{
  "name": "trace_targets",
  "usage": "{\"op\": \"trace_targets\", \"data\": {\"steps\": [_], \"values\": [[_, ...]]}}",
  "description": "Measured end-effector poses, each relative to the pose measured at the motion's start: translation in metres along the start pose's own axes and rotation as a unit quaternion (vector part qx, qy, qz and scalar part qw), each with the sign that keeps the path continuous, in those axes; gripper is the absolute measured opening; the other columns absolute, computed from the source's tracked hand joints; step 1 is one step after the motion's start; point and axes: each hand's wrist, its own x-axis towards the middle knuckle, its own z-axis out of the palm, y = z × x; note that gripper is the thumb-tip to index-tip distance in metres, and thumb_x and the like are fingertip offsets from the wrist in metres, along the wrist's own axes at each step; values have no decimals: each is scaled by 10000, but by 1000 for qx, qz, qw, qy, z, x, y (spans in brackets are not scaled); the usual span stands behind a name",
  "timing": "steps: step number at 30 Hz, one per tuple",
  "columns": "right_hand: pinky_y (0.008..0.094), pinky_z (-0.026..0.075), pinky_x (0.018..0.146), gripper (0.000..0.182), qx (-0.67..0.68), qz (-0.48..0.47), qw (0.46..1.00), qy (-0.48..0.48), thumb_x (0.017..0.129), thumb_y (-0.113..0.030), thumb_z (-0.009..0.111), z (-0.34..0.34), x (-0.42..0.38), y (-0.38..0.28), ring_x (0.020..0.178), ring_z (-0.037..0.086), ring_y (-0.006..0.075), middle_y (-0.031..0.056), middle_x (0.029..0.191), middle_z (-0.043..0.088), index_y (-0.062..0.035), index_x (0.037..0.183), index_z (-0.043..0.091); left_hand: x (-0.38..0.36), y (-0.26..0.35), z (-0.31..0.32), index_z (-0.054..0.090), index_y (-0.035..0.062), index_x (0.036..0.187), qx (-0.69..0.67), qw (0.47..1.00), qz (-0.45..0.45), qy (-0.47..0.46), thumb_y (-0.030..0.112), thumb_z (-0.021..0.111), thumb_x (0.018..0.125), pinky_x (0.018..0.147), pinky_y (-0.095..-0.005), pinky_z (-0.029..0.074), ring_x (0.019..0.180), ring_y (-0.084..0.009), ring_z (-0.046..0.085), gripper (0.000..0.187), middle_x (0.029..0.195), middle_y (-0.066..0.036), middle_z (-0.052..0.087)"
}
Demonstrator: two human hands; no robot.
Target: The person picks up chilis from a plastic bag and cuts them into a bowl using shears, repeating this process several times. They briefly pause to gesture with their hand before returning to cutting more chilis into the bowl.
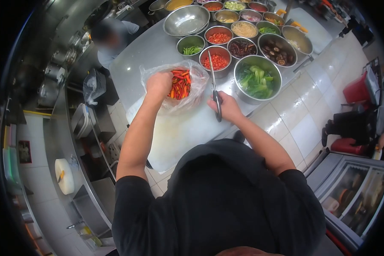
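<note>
My left hand [159,85] is closed at the left side of a clear plastic bag [196,91], its knuckles up and its fingertips hidden beside the chilies. Inside the bag lies a heap of red and orange chilies [181,84]. My right hand [227,106] grips scissors [217,104] by their dark handles, with the blades pointing away from me. Past the blades stands a steel bowl of chopped red pepper [218,62]. To the right of my right hand is a larger bowl of green leafy vegetables [255,79].
A white cutting board [160,147] lies nearest me on the steel table [136,55]. Several steel bowls stand beyond, including dried chilies [242,48], mushrooms [277,50] and cut green vegetables [192,50]. An upturned-looking wide steel basin [186,21] sits behind. Another person [115,40] is at the far left.
</note>
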Motion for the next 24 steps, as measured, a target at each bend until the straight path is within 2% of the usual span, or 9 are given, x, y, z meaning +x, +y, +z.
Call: {"op": "trace_targets", "data": {"steps": [4, 9, 12, 15, 18, 21, 24], "values": [[302, 468, 642, 442, 29, -34, 999, 27, 817, -409, 725, 2, -1, 6, 653, 540, 143, 38, 713, 579, -26, 1010, 619, -1, -2, 1, 702, 78, 1007, 29, 999, 13, -12, 136, 486, 899, 816, -453, 537, 967, -355, 662, 248, 1032, -158, 689], [290, 466, 624, 492, 64, -21, 998, 8, 812, -396, 739, 0, -1, 7, 657, 547, 128, 35, 731, 593, -2, 1080, 614, 1, -12, 11, 686, 52, 996, -8, 1000, 15, 21, 154, 500, 896, 798, -445, 532, 914, -374, 660, 235, 1022, -176, 685], [276, 468, 609, 550, 140, -8, 990, -8, 806, -399, 757, -8, -5, 3, 660, 559, 120, 30, 745, 599, 13, 1129, 588, -17, -8, -20, 652, 14, 966, -182, 981, 20, 65, 173, 508, 903, 795, -405, 533, 927, -308, 674, 223, 1007, -184, 683], [275, 483, 640, 542, 207, 3, 977, -40, 830, -357, 744, -17, -11, -11, 712, 592, 115, 42, 785, 613, 15, 1174, 552, -23, 18, -49, 618, 0, 964, -445, 895, -21, -1, 193, 491, 935, 775, -371, 536, 977, -241, 666, 233, 1024, -170, 671], [279, 488, 674, 583, 233, 2, 970, -73, 843, -371, 721, -23, -10, -30, 760, 605, 122, 52, 842, 613, 18, 1221, 509, -4, 51, -39, 572, -14, 1033, -676, 735, -16, -49, 198, 447, 967, 787, -359, 548, 1032, -234, 639, 255, 1134, -181, 616], [281, 483, 697, 669, 294, 10, 948, -122, 847, -434, 687, -25, 1, -30, 785, 597, 130, 55, 884, 597, 22, 1276, 453, 21, 77, -28, 489, -33, 1114, -740, 665, -35, -93, 163, 429, 964, 824, -418, 555, 1089, -344, 616, 254, 1265, -217, 535], [278, 474, 699, 730, 320, 15, 934, -156, 857, -486, 643, -26, 10, -20, 782, 587, 136, 52, 885, 581, 14, 1328, 396, 31, 92, -28, 418, -81, 1215, -743, 656, -53, -123, 181, 386, 988, 822, -407, 572, 1086, -328, 621, 349, 1286, -232, 515]]}}
